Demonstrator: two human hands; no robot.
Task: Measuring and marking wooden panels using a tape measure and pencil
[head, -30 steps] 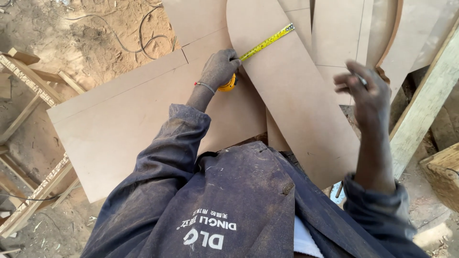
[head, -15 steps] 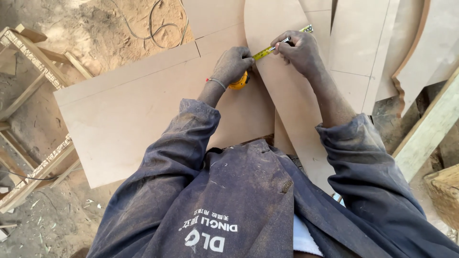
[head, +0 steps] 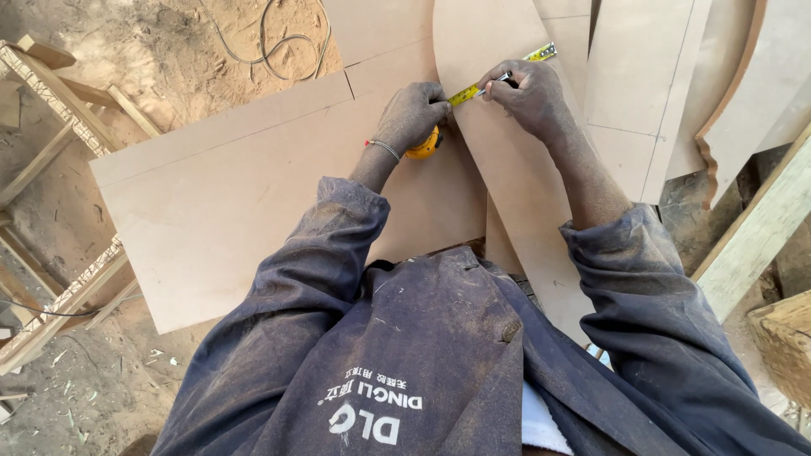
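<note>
My left hand (head: pixel 412 115) grips a yellow tape measure (head: pixel 424 145) at the left edge of a curved brown fibreboard panel (head: pixel 498 160). Its yellow blade (head: pixel 537 56) runs up and right across the panel. My right hand (head: pixel 528 95) holds a thin pen-like marker (head: pixel 498 81) with its tip against the blade. The curved panel lies over a large rectangular fibreboard sheet (head: pixel 228 186) with pencil lines on it.
More cut fibreboard pieces (head: pixel 634 76) lie at the top right, one with a curved rim (head: pixel 731 93). A pale timber beam (head: pixel 752 228) slants at the right. Wooden frames (head: pixel 59 110) stand on the sandy ground at the left, with a cable (head: pixel 270 42) above.
My right hand came in from the right, where it hung in the air, and now rests on the tape blade with the marker. The left hand stayed on the tape measure.
</note>
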